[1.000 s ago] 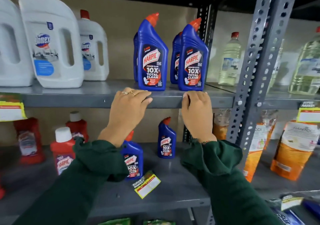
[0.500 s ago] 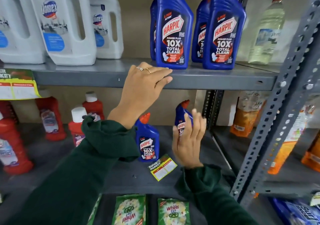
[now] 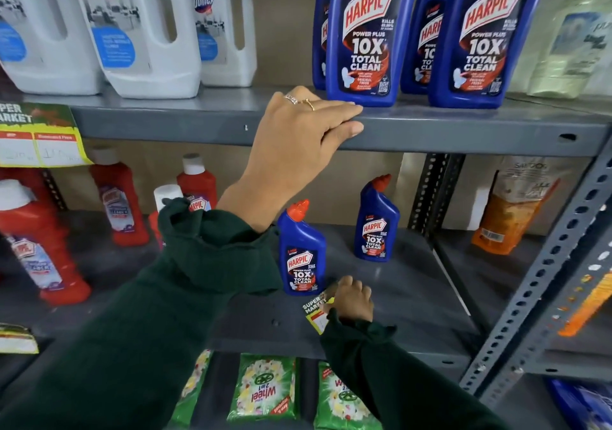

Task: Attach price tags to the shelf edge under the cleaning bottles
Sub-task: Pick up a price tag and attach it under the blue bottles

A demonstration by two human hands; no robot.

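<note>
Both hands are in view from my head camera, each in a dark green sleeve. My left hand (image 3: 298, 138) lies flat over the front lip of the upper shelf edge (image 3: 463, 133), fingers together and extended, grasping nothing; two rings show on it, and its fingertips sit just below the nearest large Harpic bottle (image 3: 366, 32). My right hand (image 3: 352, 298) is down on the lower shelf (image 3: 414, 297), fingers curled onto a loose price tag (image 3: 314, 308) that lies flat on the shelf surface, just beside the base of a small Harpic bottle (image 3: 301, 254). I cannot tell whether the tag is pinched or merely pressed, since the hand covers most of it; only its yellow corner with "SUPER MARKET" print shows. A second small Harpic bottle (image 3: 376, 227) stands upright further back and to the right. On the upper shelf, a second large Harpic bottle (image 3: 486, 35) stands right of the first, with more blue bottles behind them, and white Domex jugs (image 3: 145, 32) stand to the left. One price tag is already fixed (image 3: 39, 136) to the shelf edge under the Domex jugs, at the left margin. The edge under the large Harpic bottles carries no tag. Red bottles (image 3: 36, 247) occupy the lower shelf's left side; green Wheel packets (image 3: 265, 388) lie on the level below.
</note>
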